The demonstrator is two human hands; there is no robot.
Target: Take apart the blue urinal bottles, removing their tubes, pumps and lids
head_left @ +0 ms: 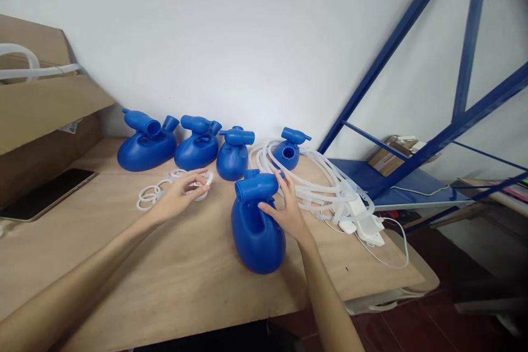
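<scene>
Front blue bottle (262, 247) stands in the right hand's (291, 214) splayed grip.

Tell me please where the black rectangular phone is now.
In the head view, the black rectangular phone lies at the left on the brown wooden table, beside the open brown cardboard box.

- A wooden table (165, 280) is backed by a plain white wall (206, 27).
- A blue metal rack (471, 38) is placed right of the table.
- Red floor tiles (412, 322) are seen below the table.
</scene>
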